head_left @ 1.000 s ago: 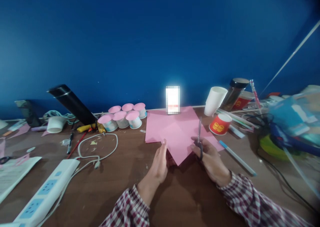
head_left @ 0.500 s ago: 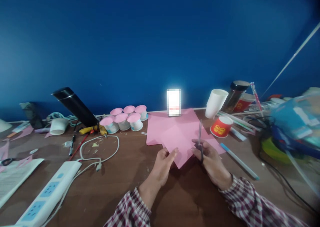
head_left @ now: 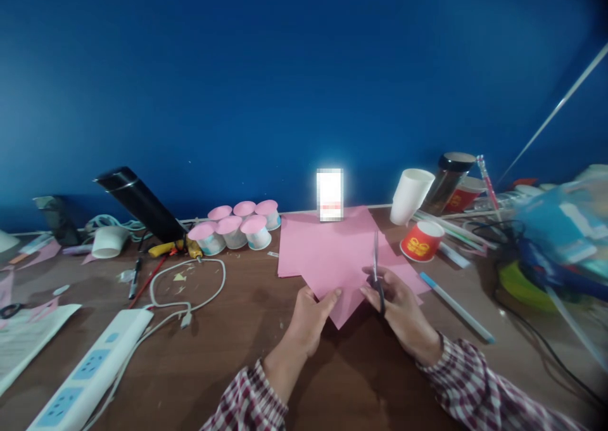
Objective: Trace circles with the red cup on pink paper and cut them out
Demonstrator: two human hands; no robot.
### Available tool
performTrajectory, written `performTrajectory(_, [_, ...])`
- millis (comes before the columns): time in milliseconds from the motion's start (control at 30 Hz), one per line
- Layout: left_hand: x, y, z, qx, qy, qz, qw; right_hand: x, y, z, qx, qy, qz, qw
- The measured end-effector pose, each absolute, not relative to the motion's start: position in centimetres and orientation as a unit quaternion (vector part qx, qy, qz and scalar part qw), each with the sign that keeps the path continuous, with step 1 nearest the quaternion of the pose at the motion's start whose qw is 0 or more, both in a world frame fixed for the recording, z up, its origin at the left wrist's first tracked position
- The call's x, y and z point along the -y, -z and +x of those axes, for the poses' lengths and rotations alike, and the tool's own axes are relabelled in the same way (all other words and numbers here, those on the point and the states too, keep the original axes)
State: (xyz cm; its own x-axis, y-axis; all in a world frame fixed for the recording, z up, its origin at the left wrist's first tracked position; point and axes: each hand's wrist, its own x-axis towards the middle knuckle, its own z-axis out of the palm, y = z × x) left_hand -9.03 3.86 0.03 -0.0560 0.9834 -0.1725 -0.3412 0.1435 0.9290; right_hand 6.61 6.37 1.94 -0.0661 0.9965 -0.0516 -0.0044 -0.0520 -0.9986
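My left hand (head_left: 308, 320) grips the near left edge of a loose pink paper sheet (head_left: 338, 279), thumb on top. My right hand (head_left: 401, 314) holds scissors (head_left: 377, 272) with blades pointing away over the sheet's right part; whether the blades are apart I cannot tell. The sheet lies tilted on a stack of pink paper (head_left: 308, 238) on the brown table (head_left: 228, 348). Both sleeves are plaid.
Several pink-topped small cups (head_left: 237, 227) stand at the left of the paper. A lit phone (head_left: 329, 194) leans on the blue wall. White cup (head_left: 409, 195), red cup (head_left: 420, 241), blue pen (head_left: 456, 307), power strip (head_left: 90, 371), white cable (head_left: 190, 285) lie around.
My left hand went from standing edgewise beside the sheet to gripping its edge. The sheet turned slightly, and the scissors shifted a little left with my right hand.
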Motion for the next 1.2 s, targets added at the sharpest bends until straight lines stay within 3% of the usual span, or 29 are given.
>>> performTrajectory(633, [-3.83,-0.35,-8.98,-0.528,-0.527,0.375,0.55,-6.66,-1.17,6.9,0.519,-0.513,-0.486,0.48])
performTrajectory(933, [-3.65,-0.29,-9.05,-0.424,-0.562,0.335,0.626,-6.74,-0.95,6.95,0.543,-0.487,-0.493,0.475])
performTrajectory(1200, [-3.76,-0.15,-9.0,-0.473,-0.543,0.348,0.6,-6.7,-1.37,6.95,0.53,-0.501,-0.493,0.474])
